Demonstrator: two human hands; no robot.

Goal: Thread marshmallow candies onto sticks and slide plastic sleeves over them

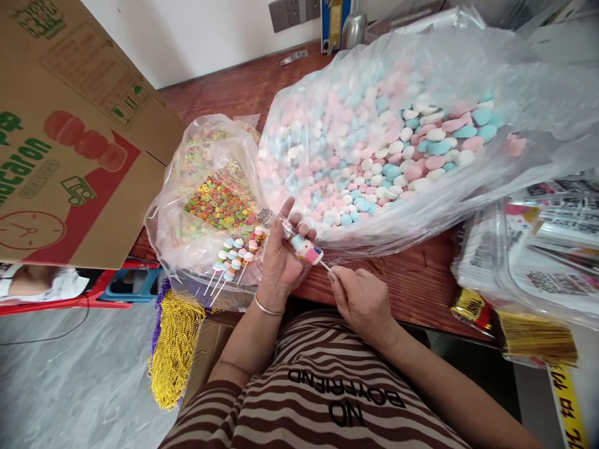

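My left hand (pixel 281 252) is closed around a clear sleeve holding a candy skewer (pixel 306 249) with pink, blue and white pieces. My right hand (pixel 358 299) pinches the thin white stick end poking out of the sleeve, just right of the left hand. Both hands hover over the near edge of the wooden table (pixel 412 280). Finished skewers (pixel 234 255) lie in a small pile just left of my left hand, on a plastic bag.
A big clear bag of pink, blue and white candies (pixel 397 143) fills the table centre. A smaller bag of colourful ring candies (pixel 219 199) sits left. A cardboard box (pixel 70 137) stands far left; gold twist ties (pixel 175 343) hang below; printed wrappers (pixel 538 249) lie right.
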